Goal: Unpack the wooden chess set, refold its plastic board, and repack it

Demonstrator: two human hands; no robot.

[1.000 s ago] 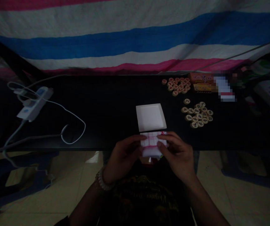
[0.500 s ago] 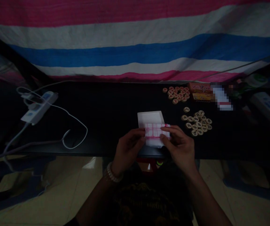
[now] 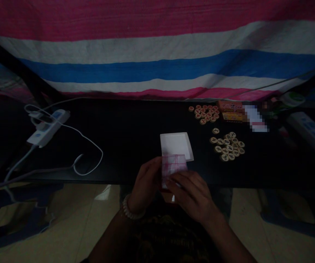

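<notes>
Between my hands is a folded xiangqi board sheet, thin and white with red grid lines. My left hand, a beaded bracelet at its wrist, grips the sheet's left edge. From the right, my right hand lies over the lower part of the sheet with fingers bent, pinching it. Just beyond the sheet, a shallow white tray rests on the black table, partly covered by the sheet's upper edge.
Red-marked xiangqi pieces and dark-marked ones lie grouped at right. Behind them stands an orange box. A power strip with loose white cable lies left; another strip is far right. A striped cloth hangs behind.
Both hands have drawn the sheet down towards me, uncovering more of the white tray. My right hand has moved lower and left, across the sheet's lower part.
</notes>
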